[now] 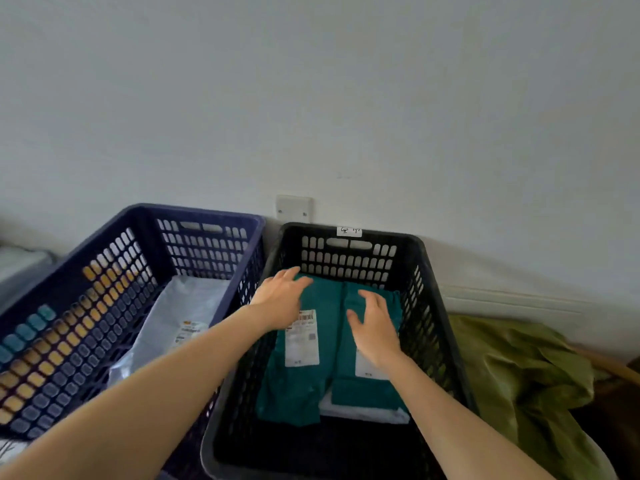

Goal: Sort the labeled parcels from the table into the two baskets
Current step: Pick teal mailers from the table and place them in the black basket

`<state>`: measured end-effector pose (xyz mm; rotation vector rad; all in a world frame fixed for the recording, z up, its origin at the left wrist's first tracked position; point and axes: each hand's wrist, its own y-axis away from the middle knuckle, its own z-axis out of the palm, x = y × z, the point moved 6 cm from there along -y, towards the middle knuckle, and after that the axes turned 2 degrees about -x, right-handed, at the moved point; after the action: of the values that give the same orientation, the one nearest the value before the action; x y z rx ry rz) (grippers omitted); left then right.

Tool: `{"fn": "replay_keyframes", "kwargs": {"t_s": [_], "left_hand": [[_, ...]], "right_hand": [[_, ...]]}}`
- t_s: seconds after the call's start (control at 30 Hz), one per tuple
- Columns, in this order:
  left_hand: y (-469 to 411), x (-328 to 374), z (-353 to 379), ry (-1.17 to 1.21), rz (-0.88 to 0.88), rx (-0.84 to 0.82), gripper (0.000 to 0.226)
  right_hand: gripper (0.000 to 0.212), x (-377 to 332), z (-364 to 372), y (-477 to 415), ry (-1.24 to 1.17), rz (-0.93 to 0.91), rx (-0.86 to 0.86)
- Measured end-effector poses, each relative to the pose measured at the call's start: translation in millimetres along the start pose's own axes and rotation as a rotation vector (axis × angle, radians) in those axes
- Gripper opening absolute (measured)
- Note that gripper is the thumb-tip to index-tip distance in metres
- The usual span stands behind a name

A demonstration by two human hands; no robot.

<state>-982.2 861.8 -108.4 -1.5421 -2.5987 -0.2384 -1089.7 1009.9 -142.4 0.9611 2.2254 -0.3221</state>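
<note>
Head view: the blue basket [86, 323] and the black basket [426, 306] stand side by side at the wall. In the black one lie two teal parcels [298, 386], with bare floor nearer. The left hand [280, 299] and right hand [375, 327] are above them, fingers spread, holding nothing. One white parcel [363, 413] is half hidden beneath. One grey parcel [187, 306] lies in the blue basket. The labels are unreadable.

Both arms are bare and stretched forward. The left forearm [156, 379] runs from the lower left corner of the frame up to the centre, and the right forearm [450, 410] rises from the bottom edge at the lower right. The left hand [280, 299] is palm down, fingers straight and slightly spread. The right hand [375, 327], just beside it and lower in the frame, has loosely bent, spread fingers. Neither hand holds anything.
</note>
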Motion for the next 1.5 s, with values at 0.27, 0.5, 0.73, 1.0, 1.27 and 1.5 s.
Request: {"fn": "replay_keyframes", "kwargs": {"t_s": [0.27, 0.5, 0.73, 1.0, 1.27, 1.5], "left_hand": [[89.7, -40.1, -65.5, 0.081, -0.123, 0.159, 0.051], [183.6, -110.0, -106.0, 0.101, -0.305, 0.284, 0.052], [275.0, -211.9, -137.3, 0.098, -0.433, 0.383, 0.052], [386.2, -368.8, -143.2, 0.167, -0.512, 0.449, 0.047], [452.6, -475.1, -118.5, 0.241, -0.580, 0.432, 0.042], [451.1, -546.3, -94.4, 0.312, -0.599, 0.429, 0.042]], "right_hand": [[0.043, -87.0, 3.1, 30.1, -0.077, -0.243, 0.045], [0.041, -192.4, 53.1, 57.4, -0.142, -0.412, -0.036], [0.042, -308.0, 129.3, 94.8, -0.173, -0.561, -0.078], [0.040, -413.7, 246.9, 136.6, -0.231, -0.528, -0.150], [0.039, -486.2, 350.5, 166.8, -0.267, -0.469, -0.202], [0.042, -515.0, 425.8, 155.0, -0.257, -0.409, -0.236]]}}
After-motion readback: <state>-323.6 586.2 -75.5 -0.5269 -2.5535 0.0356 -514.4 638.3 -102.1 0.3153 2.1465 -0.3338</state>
